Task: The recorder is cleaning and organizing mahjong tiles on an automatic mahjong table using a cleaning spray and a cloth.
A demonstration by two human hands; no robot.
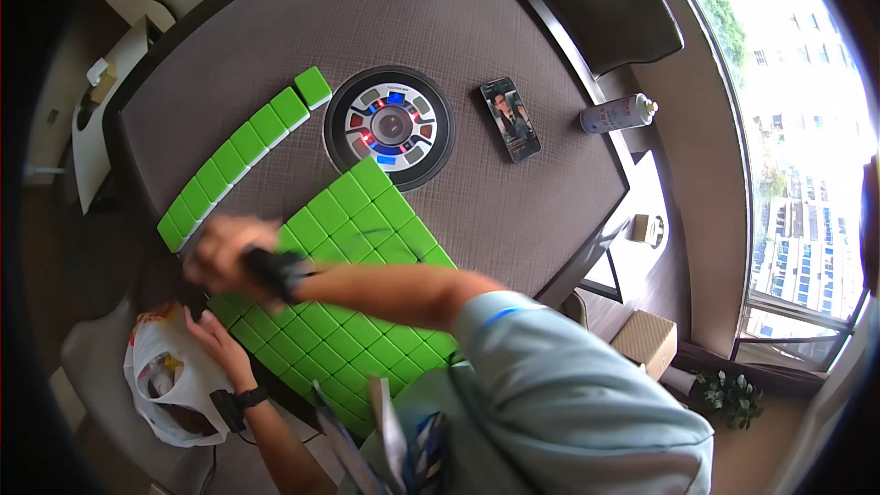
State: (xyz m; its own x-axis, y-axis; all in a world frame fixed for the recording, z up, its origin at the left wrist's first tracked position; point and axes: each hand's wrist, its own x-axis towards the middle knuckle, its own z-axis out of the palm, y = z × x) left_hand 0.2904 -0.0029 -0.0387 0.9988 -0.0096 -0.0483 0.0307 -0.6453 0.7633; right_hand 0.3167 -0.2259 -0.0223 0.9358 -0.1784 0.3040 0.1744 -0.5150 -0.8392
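Observation:
Green-backed mahjong tiles lie face down in a large block (pixel 337 216) on the table before me. Beyond it a curved row of tiles (pixel 237 157) stretches up to a single tile (pixel 314 87) set slightly apart at its far end. My right hand (pixel 234 254) is motion-blurred between the near end of that row and the block's left corner; whether it holds a tile is hidden. Fingers extended and thumb apart, my left hand (pixel 221 349) rests by the block's left edge and holds nothing visible. Both wrists wear black bands.
A round dice console (pixel 390 125) is set into the mahjong table (pixel 412 20). To its right lie a smartphone (pixel 511 119) and, at the rim, a spray can (pixel 617 113). A white plastic bag (pixel 172 385) sits on a chair at the left. Another chair (pixel 598 7) stands beyond.

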